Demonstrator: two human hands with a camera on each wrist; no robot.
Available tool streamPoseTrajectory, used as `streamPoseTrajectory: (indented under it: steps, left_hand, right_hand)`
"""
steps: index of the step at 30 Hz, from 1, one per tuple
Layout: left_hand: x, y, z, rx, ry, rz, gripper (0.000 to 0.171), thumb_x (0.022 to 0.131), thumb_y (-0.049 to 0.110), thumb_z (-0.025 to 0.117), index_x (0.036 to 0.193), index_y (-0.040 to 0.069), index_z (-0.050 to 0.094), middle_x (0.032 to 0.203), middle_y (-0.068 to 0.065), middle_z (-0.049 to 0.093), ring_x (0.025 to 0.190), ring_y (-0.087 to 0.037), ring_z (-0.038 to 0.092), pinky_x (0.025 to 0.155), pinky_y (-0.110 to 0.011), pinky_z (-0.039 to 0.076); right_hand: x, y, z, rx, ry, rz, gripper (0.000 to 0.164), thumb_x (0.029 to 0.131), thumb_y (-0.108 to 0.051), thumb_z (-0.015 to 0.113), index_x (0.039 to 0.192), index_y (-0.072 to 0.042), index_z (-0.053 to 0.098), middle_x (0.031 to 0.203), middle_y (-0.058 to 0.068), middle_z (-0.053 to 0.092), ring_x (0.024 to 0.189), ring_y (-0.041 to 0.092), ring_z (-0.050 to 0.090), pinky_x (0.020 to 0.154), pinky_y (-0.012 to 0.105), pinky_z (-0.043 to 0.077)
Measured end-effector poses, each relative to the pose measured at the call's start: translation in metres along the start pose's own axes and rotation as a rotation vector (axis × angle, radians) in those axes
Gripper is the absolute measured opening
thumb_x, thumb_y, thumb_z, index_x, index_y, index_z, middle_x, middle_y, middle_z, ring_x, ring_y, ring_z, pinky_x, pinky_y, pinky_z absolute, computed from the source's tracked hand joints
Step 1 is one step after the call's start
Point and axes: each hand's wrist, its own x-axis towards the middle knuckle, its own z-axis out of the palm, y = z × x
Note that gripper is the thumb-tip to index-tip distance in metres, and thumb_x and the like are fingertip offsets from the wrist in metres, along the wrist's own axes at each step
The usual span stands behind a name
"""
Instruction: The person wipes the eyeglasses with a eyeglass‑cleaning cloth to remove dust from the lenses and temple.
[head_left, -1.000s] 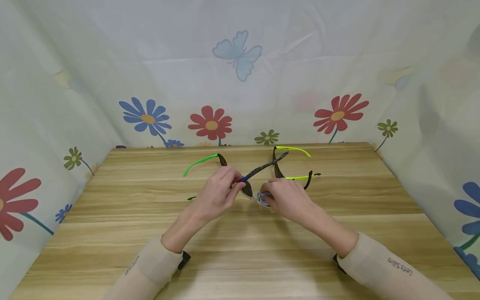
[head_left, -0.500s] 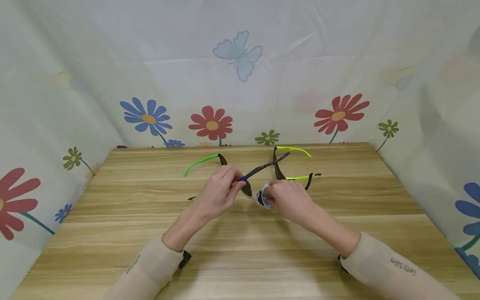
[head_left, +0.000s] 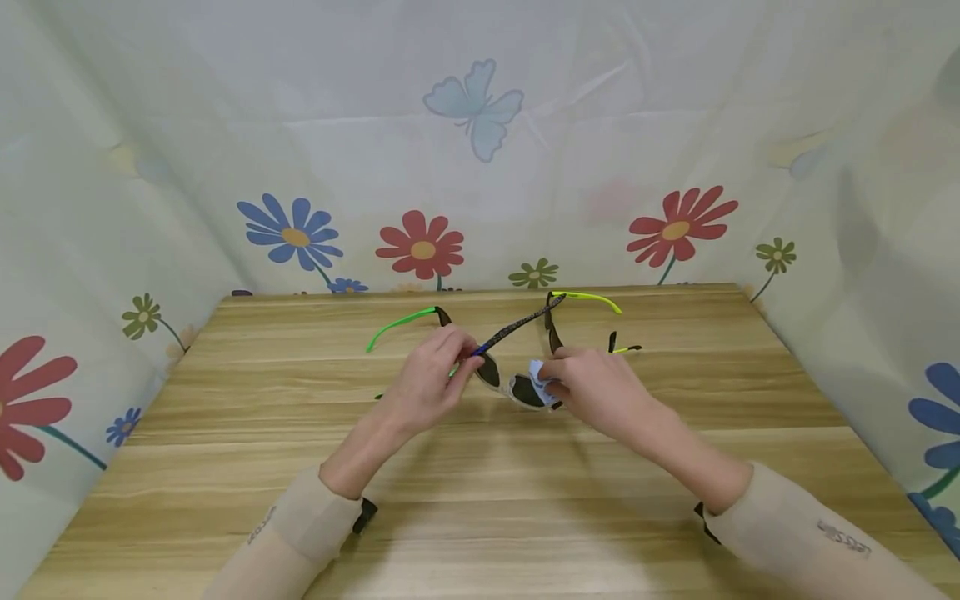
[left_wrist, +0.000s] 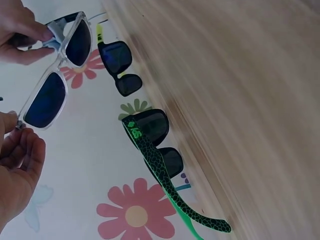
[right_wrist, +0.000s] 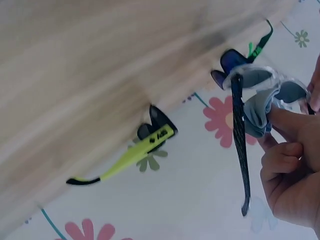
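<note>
Looks like a small screened-off booth, set around a wood-grain bench (head_left: 495,508). Hemmed in at the back and on both sides by pale sheeting (head_left: 337,83), creased and hanging in soft folds, printed with red, blue and green flowers (head_left: 422,249) and a light-blue butterfly (head_left: 480,104). Cannot be told for certain as part of a home, shop or workshop.

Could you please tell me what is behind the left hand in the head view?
Green-and-black sunglasses on the wooden table: one temple, a dark corner and the other temple's tip show past the left hand. The hand covers most of the rest.
</note>
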Motion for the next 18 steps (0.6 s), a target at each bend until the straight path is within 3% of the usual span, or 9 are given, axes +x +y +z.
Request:
streamPoseTrajectory:
  steps: [9, 18]
  left_hand:
    - [0.0, -0.003, -0.002, -0.005, 0.004, -0.034, 0.008, 0.098, 0.003, 0.069, 0.099, 0.0, 0.062, 0.088, -0.006, 0.057, 0.074, -0.017, 0.051, 0.064, -0.028, 0.046]
    - [0.001, -0.004, -0.007, -0.011, 0.007, -0.077, 0.006, 0.098, 0.002, 0.069, 0.1, -0.001, 0.064, 0.089, -0.006, 0.059, 0.076, -0.016, 0.052, 0.065, -0.027, 0.049]
  right_hand:
    - [-0.01, 0.005, -0.01, -0.099, -0.076, -0.131, 0.012, 0.084, -0.007, 0.085, 0.088, -0.012, 0.076, 0.082, -0.002, 0.062, 0.058, 0.009, 0.056, 0.048, 0.023, 0.044]
    - [-0.013, 0.007, 0.004, -0.321, -0.024, -0.296, 0.02, 0.082, 0.003, 0.082, 0.093, -0.004, 0.068, 0.087, 0.006, 0.061, 0.048, 0.01, 0.042, 0.039, 0.023, 0.035]
